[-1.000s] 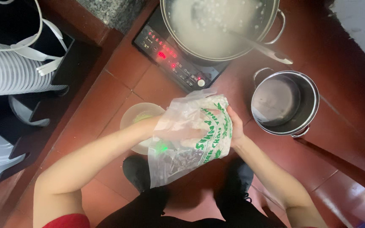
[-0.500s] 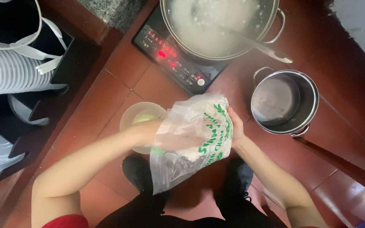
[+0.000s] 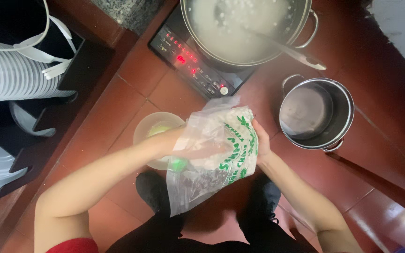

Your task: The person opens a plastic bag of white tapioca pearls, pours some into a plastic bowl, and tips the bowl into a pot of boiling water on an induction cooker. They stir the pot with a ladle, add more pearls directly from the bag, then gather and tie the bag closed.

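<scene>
I hold a clear plastic bag [image 3: 216, 150] with green print over the red tiled floor. My right hand [image 3: 260, 140] grips the bag's right edge. My left hand [image 3: 194, 149] is pushed inside the bag and shows through the plastic; what its fingers hold is hidden. Just left of the bag sits a small pale plastic bowl [image 3: 152, 130] with something yellowish-green in it. Beyond it, a large steel pot [image 3: 244, 28] of steaming white liquid stands on a black induction cooker [image 3: 189, 61], a ladle handle [image 3: 292, 50] jutting out.
An empty steel pot [image 3: 316, 112] with handles stands right of the bag. Stacks of white plastic containers [image 3: 5, 70] and lids fill black crates on the left. My dark shoes [image 3: 152, 191] are below the bag. A red step edge [image 3: 376, 178] runs at right.
The bag has shifted slightly and my left hand has gone deeper into it. The pots and bowl have not moved.
</scene>
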Demonstrator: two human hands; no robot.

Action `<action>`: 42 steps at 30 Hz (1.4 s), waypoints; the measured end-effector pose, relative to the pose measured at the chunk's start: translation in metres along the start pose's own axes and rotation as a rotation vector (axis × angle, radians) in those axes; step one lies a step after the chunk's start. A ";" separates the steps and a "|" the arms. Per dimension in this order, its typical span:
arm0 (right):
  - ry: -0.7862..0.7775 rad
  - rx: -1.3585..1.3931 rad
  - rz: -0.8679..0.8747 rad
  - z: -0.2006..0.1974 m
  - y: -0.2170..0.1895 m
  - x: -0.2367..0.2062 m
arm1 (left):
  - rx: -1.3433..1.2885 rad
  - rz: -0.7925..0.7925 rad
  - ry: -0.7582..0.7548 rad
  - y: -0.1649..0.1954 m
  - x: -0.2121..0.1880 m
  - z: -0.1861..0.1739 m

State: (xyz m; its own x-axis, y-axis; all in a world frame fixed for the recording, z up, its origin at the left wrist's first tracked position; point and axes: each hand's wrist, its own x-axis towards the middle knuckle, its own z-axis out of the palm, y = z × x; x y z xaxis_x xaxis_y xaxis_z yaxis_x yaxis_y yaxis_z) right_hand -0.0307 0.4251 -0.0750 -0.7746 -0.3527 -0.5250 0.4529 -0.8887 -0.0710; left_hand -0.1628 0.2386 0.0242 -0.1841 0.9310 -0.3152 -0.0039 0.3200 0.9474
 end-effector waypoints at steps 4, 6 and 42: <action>-0.008 -0.015 -0.030 0.001 0.000 0.003 | -0.005 0.002 0.006 0.000 0.000 0.001; -0.021 -0.009 -0.032 0.002 0.000 0.004 | -0.008 -0.003 0.010 0.000 0.000 0.001; -0.023 0.040 0.011 -0.001 0.006 -0.001 | -0.290 -0.141 0.150 0.031 -0.020 -0.001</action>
State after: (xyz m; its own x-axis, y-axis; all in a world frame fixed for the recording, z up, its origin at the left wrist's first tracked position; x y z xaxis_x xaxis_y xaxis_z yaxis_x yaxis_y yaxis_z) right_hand -0.0265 0.4207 -0.0760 -0.7800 -0.3688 -0.5056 0.4439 -0.8955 -0.0316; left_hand -0.1600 0.2303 0.0601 -0.3043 0.8381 -0.4527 -0.3142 0.3603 0.8783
